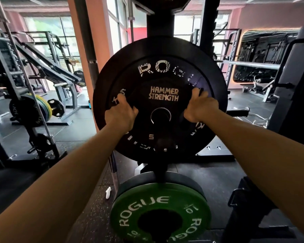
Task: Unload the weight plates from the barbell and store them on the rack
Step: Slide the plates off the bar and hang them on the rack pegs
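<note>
We held a small black plate [163, 109], marked Hammer Strength and 5, at chest height in front of a larger black Rogue plate [160, 67] that already hung on the rack [159, 23]. Our left hand [122, 114] gripped the small plate's left side, fingers curled round its edge, and our right hand [199, 109] gripped its right side the same way. The hole of the small plate sat off from the peg [165, 143], whose capped end showed just below it, so we judged the plate was not yet threaded on.

Below, a green plate [159, 213] marked 10 sat on a lower peg with a darker plate behind it. We took these stored plates as work done, and the plate in our hands as the step under way. Sliding it home and letting go remained.

Much was hidden. The barbell we were unloading was not in view, so we could not tell how many plates were left on it. Another loaded bar [40, 109] lay on the floor well to the left, but whether it was part of our job we could not say. The Rogue lettering was worn and partly covered by the small plate and our right hand. A plate at the top edge was cut off. A small white thing [108, 192] on the floor was too blurred to name.
</note>
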Tool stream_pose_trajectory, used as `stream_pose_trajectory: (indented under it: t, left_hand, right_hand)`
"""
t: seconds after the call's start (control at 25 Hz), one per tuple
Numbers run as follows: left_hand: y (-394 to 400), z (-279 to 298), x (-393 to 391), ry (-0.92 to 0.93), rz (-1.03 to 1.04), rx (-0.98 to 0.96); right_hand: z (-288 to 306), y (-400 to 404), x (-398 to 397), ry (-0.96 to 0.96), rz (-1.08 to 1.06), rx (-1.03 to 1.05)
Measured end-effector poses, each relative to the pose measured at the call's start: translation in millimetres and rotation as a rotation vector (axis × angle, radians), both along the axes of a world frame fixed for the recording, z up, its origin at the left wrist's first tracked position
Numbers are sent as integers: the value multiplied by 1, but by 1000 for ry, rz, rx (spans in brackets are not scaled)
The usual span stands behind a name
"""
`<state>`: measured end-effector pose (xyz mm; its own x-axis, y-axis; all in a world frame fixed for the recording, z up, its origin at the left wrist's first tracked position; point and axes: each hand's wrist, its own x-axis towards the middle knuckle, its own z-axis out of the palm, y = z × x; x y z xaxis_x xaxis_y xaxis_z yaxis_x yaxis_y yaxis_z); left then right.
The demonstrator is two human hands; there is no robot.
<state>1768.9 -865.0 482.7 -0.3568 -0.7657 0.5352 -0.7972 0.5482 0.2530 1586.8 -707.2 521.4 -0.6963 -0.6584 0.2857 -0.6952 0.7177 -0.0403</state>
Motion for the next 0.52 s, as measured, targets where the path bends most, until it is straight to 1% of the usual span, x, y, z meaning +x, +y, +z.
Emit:
stream_pose_trajectory:
  t: [0.08, 0.16, 0.2, 0.36, 0.52]
  left_hand:
    - [3, 12, 5, -88, -22, 137]
    - [5, 22, 15, -167, -28, 166]
    - [9, 24, 21, -172, -45, 169]
    - [40, 28, 51, -90, -242, 227]
    - [87, 33, 73, -3, -281, 255]
  right_hand:
    - [1, 8, 7, -51, 14, -7]
    - [1, 18, 14, -113, 64, -40]
    - [0, 25, 17, -129, 100, -59]
    - [11, 60, 25, -181, 263, -118]
    - [21, 99, 32, -180, 427, -181]
